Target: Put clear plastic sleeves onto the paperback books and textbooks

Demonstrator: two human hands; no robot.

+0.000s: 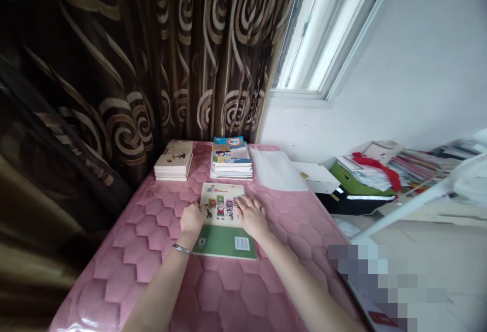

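Note:
A thin book [228,238] with a cream and green back cover, small cartoon figures and a barcode lies flat in front of me. My left hand [192,219] is closed at the book's left edge, its fingers curled and partly hidden; a silver bangle is on that wrist. On the right edge lies my right hand [251,217], fingers stretched over the cover. Beyond the book stand a pile of cream books [173,162] and a pile topped by a blue textbook [231,152]. Clear plastic sheets or covers [279,170] lie to their right.
A pink quilted cover with a hexagon pattern [243,291] spreads over the table under clear plastic. Patterned curtains [205,53] hang behind it. At the right are a white box [315,175], a green container [344,177] with papers, and a white slanting pole [403,200].

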